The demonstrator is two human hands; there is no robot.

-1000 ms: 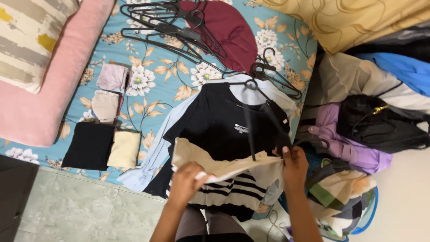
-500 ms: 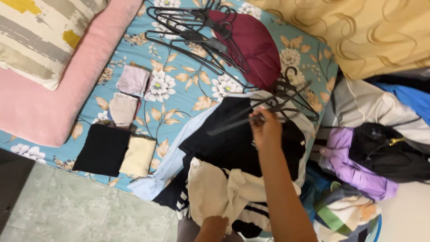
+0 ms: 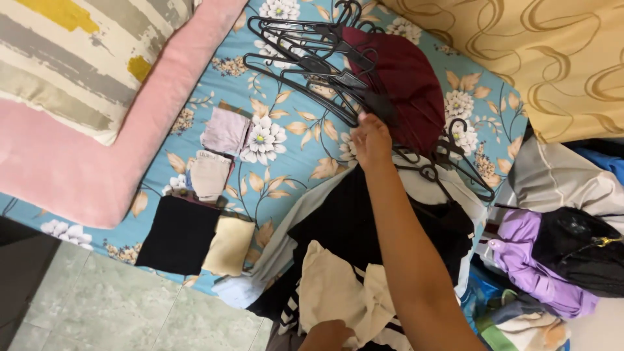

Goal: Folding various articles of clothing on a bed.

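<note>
Reaching further up the frame than half a second ago, right hand [image 3: 371, 140] closes on a black hanger [image 3: 338, 91], adding it to the pile; left hand [image 3: 328, 335] grips the cream top [image 3: 338, 296] at bottom, steadying it.

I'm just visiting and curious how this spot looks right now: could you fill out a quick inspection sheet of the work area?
Surface: bed with a blue floral sheet, clothes spread across it.
Job's things: cream garment under the left hand; pile of black hangers at the right hand.
Clutter: folded pieces in a group, maroon cloth, black top, second hanger bunch.
Hands: left rests on the cream garment; right reaches to the hanger pile, grip unclear.
Cables: nothing seen.
Surroundings: pink cushion, striped pillow, yellow curtain, heap of clothes, tiled floor.
</note>
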